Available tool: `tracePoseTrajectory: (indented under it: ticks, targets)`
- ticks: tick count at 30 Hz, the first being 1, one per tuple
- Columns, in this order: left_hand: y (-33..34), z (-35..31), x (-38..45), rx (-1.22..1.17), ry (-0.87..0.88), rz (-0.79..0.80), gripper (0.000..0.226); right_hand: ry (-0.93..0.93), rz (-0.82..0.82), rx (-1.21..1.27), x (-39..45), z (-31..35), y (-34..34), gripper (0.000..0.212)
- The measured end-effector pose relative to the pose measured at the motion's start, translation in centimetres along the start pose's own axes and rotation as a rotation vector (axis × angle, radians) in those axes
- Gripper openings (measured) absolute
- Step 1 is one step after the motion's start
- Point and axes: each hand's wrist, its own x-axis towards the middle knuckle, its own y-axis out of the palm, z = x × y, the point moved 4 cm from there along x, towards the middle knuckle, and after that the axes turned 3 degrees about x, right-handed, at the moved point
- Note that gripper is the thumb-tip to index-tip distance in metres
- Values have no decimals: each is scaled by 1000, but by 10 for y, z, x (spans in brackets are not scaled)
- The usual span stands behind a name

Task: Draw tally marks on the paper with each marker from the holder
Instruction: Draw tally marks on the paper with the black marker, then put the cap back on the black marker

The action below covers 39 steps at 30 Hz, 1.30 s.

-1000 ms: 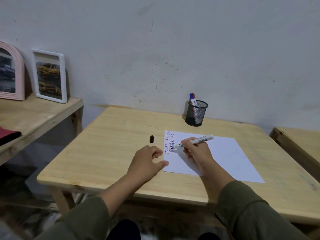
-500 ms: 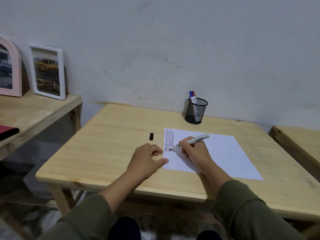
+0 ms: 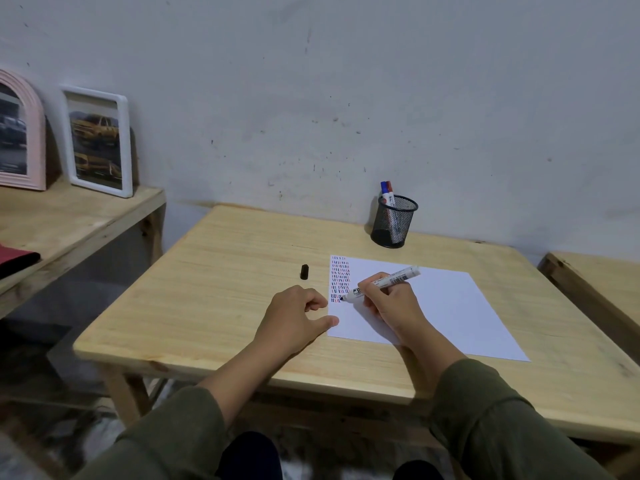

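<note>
A white paper (image 3: 446, 306) lies on the wooden table (image 3: 221, 299), with a column of small red, blue and black tally marks (image 3: 340, 278) down its left edge. My right hand (image 3: 393, 304) grips an uncapped white marker (image 3: 388, 281), its black tip touching the paper at the bottom of the column. My left hand (image 3: 294, 318) rests loosely curled on the table, thumb on the paper's left edge, holding nothing. The marker's black cap (image 3: 304, 271) lies on the table left of the paper. A black mesh holder (image 3: 394, 221) at the back holds a blue and a red marker (image 3: 388, 194).
A lower wooden shelf (image 3: 69, 223) on the left carries a white picture frame (image 3: 98, 142), a pink arched frame (image 3: 20, 131) and a dark red item (image 3: 15, 259). Another wooden surface (image 3: 599, 282) stands at the right. A grey wall runs behind.
My right hand has drawn the marker slightly down the column of marks, tip staying on the paper. My left hand has stayed where it was.
</note>
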Motion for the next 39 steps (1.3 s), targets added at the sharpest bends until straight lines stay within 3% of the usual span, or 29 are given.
tracePoseTrajectory:
  ticks: [11,18,31,35,39]
  targets:
    - [2,1,0,3,2,2,33,16,-9,24,-2,2,-1,12]
    - [-8,3,14,-93,-53,-136,25,56,-89,284,-1,3,-5,10]
    - [-2,12,55,-7,-126,-98,28,26,-66,378,12,29,-19,13]
    - [-8,6,56,-237,-195,-182,23,27,-72,399,14,33,-21,12]
    - [-7,-6,55,-836,-396,-190,13,5,-70,435,16,42,-19,14]
